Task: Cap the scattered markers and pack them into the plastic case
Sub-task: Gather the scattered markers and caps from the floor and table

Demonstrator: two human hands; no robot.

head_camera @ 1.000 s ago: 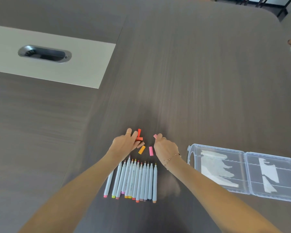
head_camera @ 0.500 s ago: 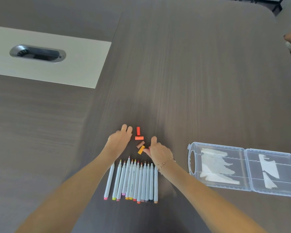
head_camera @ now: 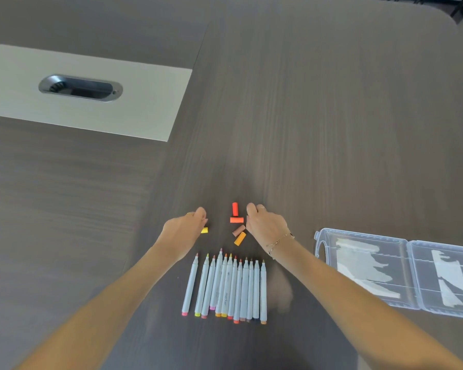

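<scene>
Sorting loose caps above the markers
Left hand curls on a yellow cap; right hand is curled, contents unclear; match colours before pressing.

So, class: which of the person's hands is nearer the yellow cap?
Left. The left hand has its fingers right against the yellow cap; whether it grips it is unclear. The right hand is beyond the other caps.
</scene>
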